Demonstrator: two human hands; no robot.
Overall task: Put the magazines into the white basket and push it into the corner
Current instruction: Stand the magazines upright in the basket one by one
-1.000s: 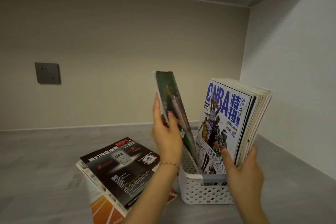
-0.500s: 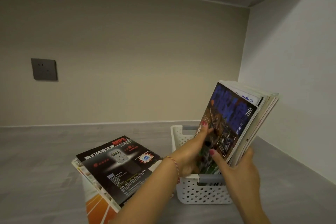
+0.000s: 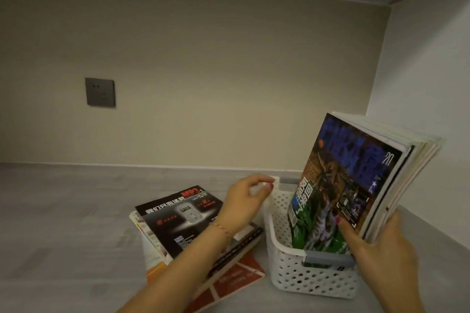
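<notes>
The white basket [image 3: 300,272] stands on the grey table [image 3: 63,211], nearer its right edge and well short of the back right corner. A bundle of magazines [image 3: 361,185] stands upright in it, leaning to the right. The right hand [image 3: 376,244] grips the bundle low down, thumb across the front cover and the fingers behind, out of sight, most likely to stop the bundle tipping out and to keep room on the left side of the basket. The left hand [image 3: 245,201] hangs above the basket's far left rim, its fingers loosely curled and holding nothing. It seems free to fetch another from the stack of magazines [image 3: 178,221] that lies flat just left of the basket. The filling looks unfinished, and the push into the corner is not yet done.
</notes>
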